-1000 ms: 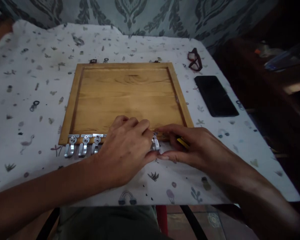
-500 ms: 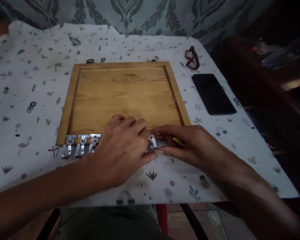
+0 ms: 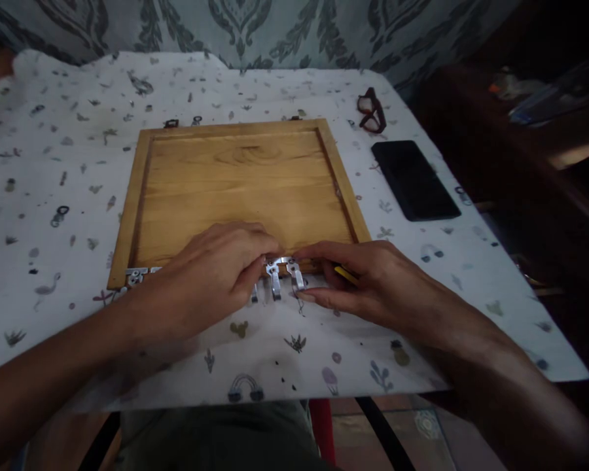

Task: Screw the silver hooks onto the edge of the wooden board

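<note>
A wooden framed panel [image 3: 235, 190] lies flat on the table. Along its near edge runs a metal hook rail [image 3: 275, 278], its hooks pointing toward me. My left hand [image 3: 216, 261] lies over the middle of the rail, thumb and fingertips closed on it and hiding several hooks. At the rail's right end, my right hand [image 3: 363, 278] pinches the last hook between thumb and forefinger. A yellow thing [image 3: 346, 275] shows inside the right palm; its kind is hidden.
Right of the panel lies a black phone [image 3: 415, 180], with dark-framed glasses [image 3: 372, 111] beyond it. A patterned white cloth [image 3: 44, 196] covers the table. Two small dark hinge-like pieces [image 3: 171, 123] sit at the panel's far edge. Dark furniture [image 3: 510, 157] stands to the right.
My left hand has shifted left and turned, uncovering hooks near the rail's right end and covering some on the left. My right hand stays at the end hook.
</note>
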Tool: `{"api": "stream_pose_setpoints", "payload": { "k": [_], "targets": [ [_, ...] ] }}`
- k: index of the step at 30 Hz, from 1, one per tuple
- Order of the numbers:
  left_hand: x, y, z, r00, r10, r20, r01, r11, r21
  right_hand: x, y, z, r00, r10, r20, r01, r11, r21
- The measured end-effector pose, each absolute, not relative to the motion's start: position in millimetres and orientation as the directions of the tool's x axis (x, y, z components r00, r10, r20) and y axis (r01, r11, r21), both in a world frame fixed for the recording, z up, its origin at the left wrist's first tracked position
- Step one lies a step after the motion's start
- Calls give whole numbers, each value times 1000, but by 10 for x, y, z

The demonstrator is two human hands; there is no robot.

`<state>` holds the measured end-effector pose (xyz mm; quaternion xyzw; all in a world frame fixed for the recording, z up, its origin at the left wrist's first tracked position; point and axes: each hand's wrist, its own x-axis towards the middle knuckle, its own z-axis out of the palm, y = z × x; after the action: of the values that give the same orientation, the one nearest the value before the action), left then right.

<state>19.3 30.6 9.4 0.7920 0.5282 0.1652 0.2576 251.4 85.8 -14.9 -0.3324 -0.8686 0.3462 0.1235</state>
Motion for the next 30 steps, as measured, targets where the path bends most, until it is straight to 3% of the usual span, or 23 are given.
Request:
{"api": "stream_pose_setpoints", "payload": {
  "k": [17,23,30],
  "targets": [
    [260,363,92,464,885,-34,767,-383,514,2509,896,-124,-765,644,-28,474,532,-702],
    [332,369,127,440,889,-126,822,-341,456,2521,897,-116,-766,641,-36,485,541,-687],
    [419,275,-4,369,929,-21,866,-336,370,2528,901,-121,-769,639,-24,482,554,-679]
  ]
}}
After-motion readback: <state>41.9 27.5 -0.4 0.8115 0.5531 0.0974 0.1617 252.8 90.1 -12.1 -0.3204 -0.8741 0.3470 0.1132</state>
